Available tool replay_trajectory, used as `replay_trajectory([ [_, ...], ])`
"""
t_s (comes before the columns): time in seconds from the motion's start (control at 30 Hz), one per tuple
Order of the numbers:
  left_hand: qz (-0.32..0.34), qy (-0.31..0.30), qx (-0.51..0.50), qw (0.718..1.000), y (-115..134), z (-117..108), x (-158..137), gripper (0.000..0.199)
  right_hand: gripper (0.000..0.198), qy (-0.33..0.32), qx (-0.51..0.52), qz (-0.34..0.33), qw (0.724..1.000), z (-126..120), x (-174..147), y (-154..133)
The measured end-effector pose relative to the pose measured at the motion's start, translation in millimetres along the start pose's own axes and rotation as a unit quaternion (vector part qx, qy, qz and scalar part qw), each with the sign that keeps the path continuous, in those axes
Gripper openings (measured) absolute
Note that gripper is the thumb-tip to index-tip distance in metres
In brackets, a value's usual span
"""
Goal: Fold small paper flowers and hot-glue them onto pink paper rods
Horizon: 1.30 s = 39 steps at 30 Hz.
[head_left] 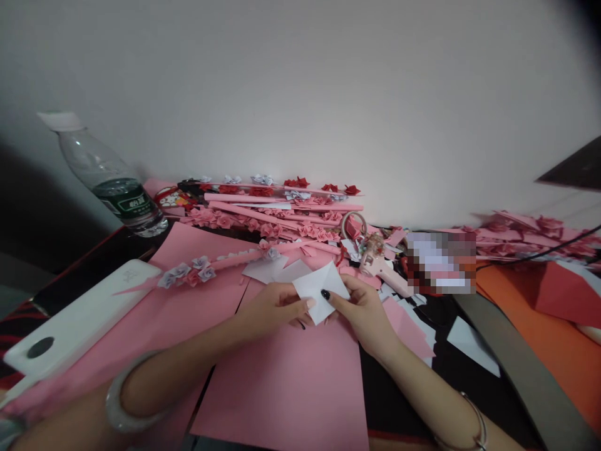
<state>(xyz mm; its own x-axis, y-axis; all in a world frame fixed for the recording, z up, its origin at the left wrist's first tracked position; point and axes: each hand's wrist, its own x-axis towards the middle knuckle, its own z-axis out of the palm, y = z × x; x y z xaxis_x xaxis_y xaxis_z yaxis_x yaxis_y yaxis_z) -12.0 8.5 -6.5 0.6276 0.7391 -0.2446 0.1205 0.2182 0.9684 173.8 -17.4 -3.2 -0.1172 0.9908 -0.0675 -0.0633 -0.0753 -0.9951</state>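
A small white paper square (321, 285), creased across its face, is held up between both hands above large pink paper sheets (291, 382). My left hand (275, 307) pinches its left edge, thumb on top and fingers behind. On the right side my right hand (361, 307) grips it the same way, its dark-nailed thumb pressed on the front near the middle. More white paper pieces (267, 269) lie just behind the held square. Past them rests a pink paper stem with white and pink paper flowers (188, 272).
At the left stand a water bottle (126, 200) and a long white case (79, 319). Paper flower stems (272, 216) pile against the wall. A tape roll (353, 225), a pink glue gun (382, 269), paper scraps (408, 329) and orange sheets (530, 319) lie to the right.
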Motion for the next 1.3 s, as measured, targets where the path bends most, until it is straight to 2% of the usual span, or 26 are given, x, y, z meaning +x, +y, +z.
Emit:
replay_trajectory([
  [0.1, -0.047, -0.036, -0.030, 0.998, -1.0, 0.6, 0.6, 0.028, 0.017, 0.006, -0.018, -0.013, 1.000, 1.4, -1.0, 2.2],
  [0.27, -0.061, -0.057, -0.056, 0.995, 1.4, -0.9, 0.0, 0.029, 0.017, 0.023, -0.117, -0.096, 0.988, -1.8, -1.6, 0.7],
  [0.4, -0.067, -0.076, -0.074, 0.992, 0.8, -1.7, -0.5, 0.029, 0.024, -0.009, -0.124, -0.085, 0.989, -3.4, -3.0, -1.3],
  [0.53, -0.070, -0.086, -0.083, 0.990, 0.9, -1.5, -0.7, 0.031, 0.025, -0.009, -0.129, -0.089, 0.988, -1.6, -5.4, -2.1],
  [0.67, -0.067, -0.072, -0.095, 0.991, 2.5, -1.4, -0.7, 0.030, 0.025, 0.001, -0.125, -0.112, 0.986, -0.5, -7.1, -1.3],
  [0.93, -0.060, -0.066, -0.078, 0.993, -4.2, -1.2, 1.1, 0.030, 0.030, 0.009, -0.137, -0.106, 0.985, -1.2, -6.4, -1.2],
  [1.17, -0.051, 0.017, -0.078, 0.995, 0.3, 3.2, -0.3, 0.043, 0.034, 0.007, -0.206, -0.140, 0.969, -0.2, -9.0, 2.2],
  [1.3, -0.050, 0.047, -0.127, 0.990, -0.2, 2.3, 0.4, 0.040, 0.036, 0.003, -0.226, -0.156, 0.962, -1.1, -10.1, 7.0],
])
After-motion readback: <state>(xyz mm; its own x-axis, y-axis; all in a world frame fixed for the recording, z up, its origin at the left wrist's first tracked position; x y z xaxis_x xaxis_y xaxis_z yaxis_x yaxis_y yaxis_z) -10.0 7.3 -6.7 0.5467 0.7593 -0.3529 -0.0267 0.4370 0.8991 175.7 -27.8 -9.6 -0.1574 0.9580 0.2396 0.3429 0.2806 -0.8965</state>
